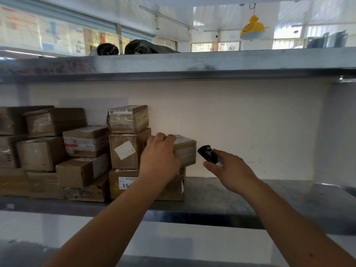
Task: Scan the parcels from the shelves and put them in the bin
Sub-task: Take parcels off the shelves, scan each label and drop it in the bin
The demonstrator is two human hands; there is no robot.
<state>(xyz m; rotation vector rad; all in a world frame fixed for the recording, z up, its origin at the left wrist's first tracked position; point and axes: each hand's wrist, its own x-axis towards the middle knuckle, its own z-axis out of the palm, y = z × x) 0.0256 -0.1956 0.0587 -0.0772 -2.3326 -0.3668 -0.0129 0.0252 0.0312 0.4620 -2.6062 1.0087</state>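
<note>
On shelf [250, 191], left hand [159, 160] gripping one parcel [185, 152], right hand [231, 168] holding one scanner [208, 154]

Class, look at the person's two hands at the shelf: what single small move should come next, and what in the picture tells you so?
Probably draw the small box off the stack and turn its label toward the scanner. The left hand already grips that box, the right hand holds the scanner just beside it, and the white label sits on the box's top, away from the scanner.
</note>
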